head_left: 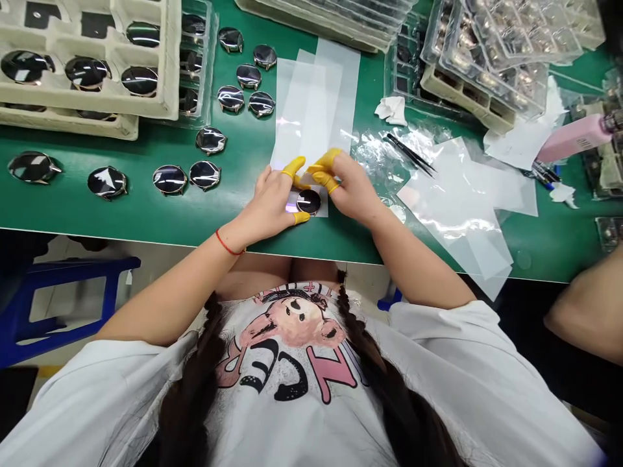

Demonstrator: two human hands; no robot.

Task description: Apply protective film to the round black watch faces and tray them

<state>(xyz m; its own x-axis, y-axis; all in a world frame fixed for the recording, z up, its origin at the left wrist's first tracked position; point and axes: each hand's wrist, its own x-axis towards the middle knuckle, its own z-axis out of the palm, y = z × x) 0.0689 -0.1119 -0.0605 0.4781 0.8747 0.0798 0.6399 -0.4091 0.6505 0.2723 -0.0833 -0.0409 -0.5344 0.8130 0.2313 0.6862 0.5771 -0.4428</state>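
Round watch cases (169, 179) lie on the desk (146, 217) left of the film sheets (311, 110); tweezers (409, 154) rest on crumpled plastic (384, 149) to their right.

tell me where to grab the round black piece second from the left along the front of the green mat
Probably best to pinch the metal rim of the round black piece from directly above, with fingers on opposite sides. It lies flat, glossy face up, on the green mat, with bare mat around it, leaving room for fingers and keeping them off the face.
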